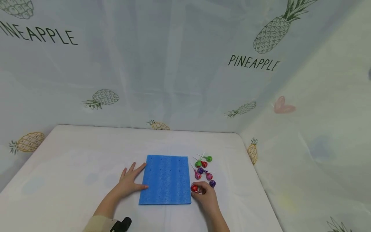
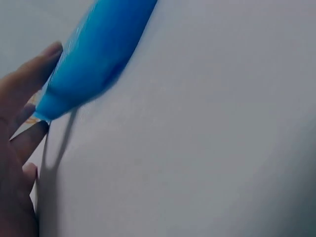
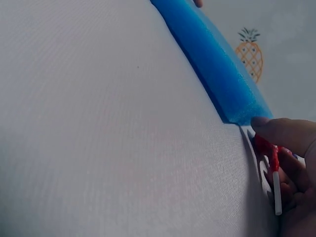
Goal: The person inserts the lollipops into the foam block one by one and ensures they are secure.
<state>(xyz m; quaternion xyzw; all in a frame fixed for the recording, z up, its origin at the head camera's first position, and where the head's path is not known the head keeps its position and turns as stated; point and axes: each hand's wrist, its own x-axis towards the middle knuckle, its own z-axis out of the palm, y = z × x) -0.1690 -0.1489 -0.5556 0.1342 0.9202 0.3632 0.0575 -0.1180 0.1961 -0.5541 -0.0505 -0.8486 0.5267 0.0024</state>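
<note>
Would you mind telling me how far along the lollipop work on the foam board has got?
Barely begun. The blue foam board lies flat with its rows of small holes all empty. The left hand rests open on its left edge, steadying it. The right hand pinches a red-wrapped lollipop beside the board's right edge. A cluster of green, red and purple lollipops lies on the white table, untouched.

A makeshift recording booth is suggested: a white desk (image 1: pixel 72 167) is enclosed by pineapple-printed curtains (image 1: pixel 174 64) from 9 to 3 o'clock.
</note>
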